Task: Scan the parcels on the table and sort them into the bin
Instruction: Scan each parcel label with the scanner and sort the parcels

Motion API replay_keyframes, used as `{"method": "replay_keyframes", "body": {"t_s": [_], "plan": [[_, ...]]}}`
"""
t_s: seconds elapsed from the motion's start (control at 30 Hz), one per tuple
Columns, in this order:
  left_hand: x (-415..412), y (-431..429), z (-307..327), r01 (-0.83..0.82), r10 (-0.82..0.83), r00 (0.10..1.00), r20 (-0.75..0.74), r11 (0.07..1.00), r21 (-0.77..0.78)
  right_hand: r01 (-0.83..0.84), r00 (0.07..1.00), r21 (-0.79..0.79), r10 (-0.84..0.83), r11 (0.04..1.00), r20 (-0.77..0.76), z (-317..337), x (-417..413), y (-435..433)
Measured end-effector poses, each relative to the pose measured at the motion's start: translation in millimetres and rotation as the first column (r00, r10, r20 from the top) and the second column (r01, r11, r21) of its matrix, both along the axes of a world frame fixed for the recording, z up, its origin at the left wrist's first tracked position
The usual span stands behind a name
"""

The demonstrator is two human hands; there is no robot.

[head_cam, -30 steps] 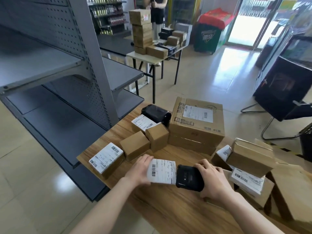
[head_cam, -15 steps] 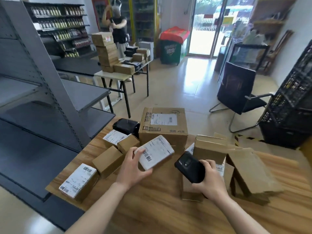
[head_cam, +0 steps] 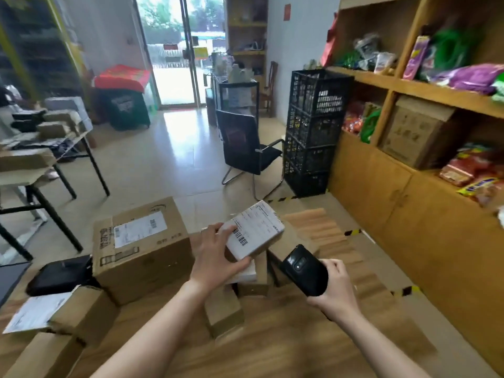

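My left hand (head_cam: 215,257) grips a small cardboard parcel (head_cam: 256,231) by its left end and holds it in the air above the table, its white barcode label facing up. My right hand (head_cam: 334,291) holds a black handheld scanner (head_cam: 304,270) just right of and below the parcel. A large labelled carton (head_cam: 139,246) stands on the wooden table (head_cam: 272,350) to the left. Several small parcels (head_cam: 223,309) lie under and around my hands, and another labelled parcel (head_cam: 60,313) sits at the left edge.
A black device (head_cam: 60,274) lies left of the large carton. Stacked black crates (head_cam: 313,129) stand beyond the table on the right beside a black chair (head_cam: 245,148). Wooden shelving (head_cam: 422,132) with goods runs along the right. A second table (head_cam: 41,148) with boxes stands at the left.
My left hand has lifted the labelled parcel off the table and carried it up and to the right. My view has swung right toward the crates and shelving. The scanner stays in my right hand.
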State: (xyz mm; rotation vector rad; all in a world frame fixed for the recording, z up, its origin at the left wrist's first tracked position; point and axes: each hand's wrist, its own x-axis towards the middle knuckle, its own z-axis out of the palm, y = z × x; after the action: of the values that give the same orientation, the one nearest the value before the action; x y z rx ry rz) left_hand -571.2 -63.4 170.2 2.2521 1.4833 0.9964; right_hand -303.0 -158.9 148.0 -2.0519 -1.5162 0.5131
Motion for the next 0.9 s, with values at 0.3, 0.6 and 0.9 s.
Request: {"method": "replay_keyframes", "body": {"t_s": [0.3,0.6,0.9], "plan": [[166,-5,-19,0.403,-0.409,0.912,-0.031,0.908,-0.115,0.398,0.910,-0.045,-0.401,0.916,-0.106,-18,100,-108],[366,-79,-35,0.670,-0.686,0.722,-0.086,0.725,-0.161,0.710,0.696,-0.105,-0.716,0.697,-0.048,-26,217,-245],[532,-196,-42,0.835,-0.866,0.485,-0.121,0.500,-0.230,0.885,0.456,-0.115,-0.890,0.451,0.021,-27,309,-388]]}}
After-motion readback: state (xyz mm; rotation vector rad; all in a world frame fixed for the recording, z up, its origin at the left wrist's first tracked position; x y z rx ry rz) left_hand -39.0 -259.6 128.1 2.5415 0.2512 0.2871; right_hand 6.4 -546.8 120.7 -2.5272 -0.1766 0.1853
